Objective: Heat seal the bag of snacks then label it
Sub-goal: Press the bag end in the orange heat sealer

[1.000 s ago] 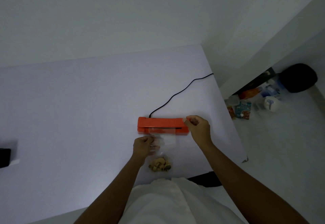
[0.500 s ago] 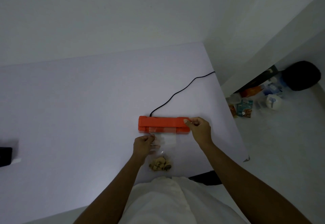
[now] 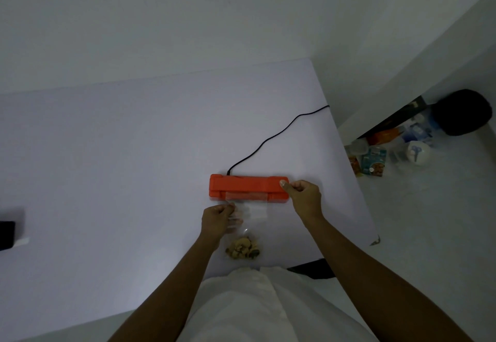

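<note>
Head view, bag [image 3: 245,223] in left grip [image 3: 218,218]

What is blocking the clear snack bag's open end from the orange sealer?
Nothing visible. The clear plastic snack bag already has its open end lying in the orange heat sealer; the left hand holds the bag, the right hand touches the sealer's end.

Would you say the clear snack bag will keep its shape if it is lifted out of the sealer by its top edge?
Probably not: the clear bag looks thin and crinkled, so likely floppy. The snacks sit bunched at the bottom, so it should hang bottom-heavy.
</note>
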A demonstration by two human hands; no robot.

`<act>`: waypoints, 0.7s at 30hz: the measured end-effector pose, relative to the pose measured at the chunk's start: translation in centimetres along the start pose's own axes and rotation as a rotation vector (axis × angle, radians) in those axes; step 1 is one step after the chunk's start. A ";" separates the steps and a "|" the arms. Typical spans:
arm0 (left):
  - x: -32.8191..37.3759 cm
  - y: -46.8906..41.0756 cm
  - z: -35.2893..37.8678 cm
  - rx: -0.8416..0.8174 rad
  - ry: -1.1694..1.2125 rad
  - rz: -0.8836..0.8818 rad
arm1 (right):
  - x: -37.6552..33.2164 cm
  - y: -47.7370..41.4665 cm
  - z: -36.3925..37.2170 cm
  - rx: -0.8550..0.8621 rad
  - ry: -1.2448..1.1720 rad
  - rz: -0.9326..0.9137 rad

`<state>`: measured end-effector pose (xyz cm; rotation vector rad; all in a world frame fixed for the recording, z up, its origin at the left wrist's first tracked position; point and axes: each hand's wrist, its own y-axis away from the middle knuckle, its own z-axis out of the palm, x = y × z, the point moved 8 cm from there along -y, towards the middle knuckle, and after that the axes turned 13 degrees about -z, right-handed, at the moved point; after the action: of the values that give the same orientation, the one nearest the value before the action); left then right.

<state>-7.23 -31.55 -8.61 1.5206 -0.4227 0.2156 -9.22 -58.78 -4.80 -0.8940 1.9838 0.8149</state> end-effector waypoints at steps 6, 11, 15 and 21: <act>-0.1 -0.1 -0.1 -0.001 0.001 -0.008 | -0.1 0.1 0.0 0.000 -0.011 -0.002; 0.0 0.1 0.0 -0.001 -0.003 -0.003 | -0.1 0.3 0.1 0.002 -0.022 -0.003; 0.0 0.3 0.0 0.008 -0.005 0.009 | -0.1 0.2 0.0 0.008 -0.017 -0.004; 0.2 0.5 0.0 0.004 -0.005 0.007 | -0.1 0.2 0.1 0.012 -0.023 0.004</act>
<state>-7.25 -31.58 -8.07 1.5244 -0.4318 0.2177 -9.31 -58.52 -4.75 -0.8708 1.9693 0.8114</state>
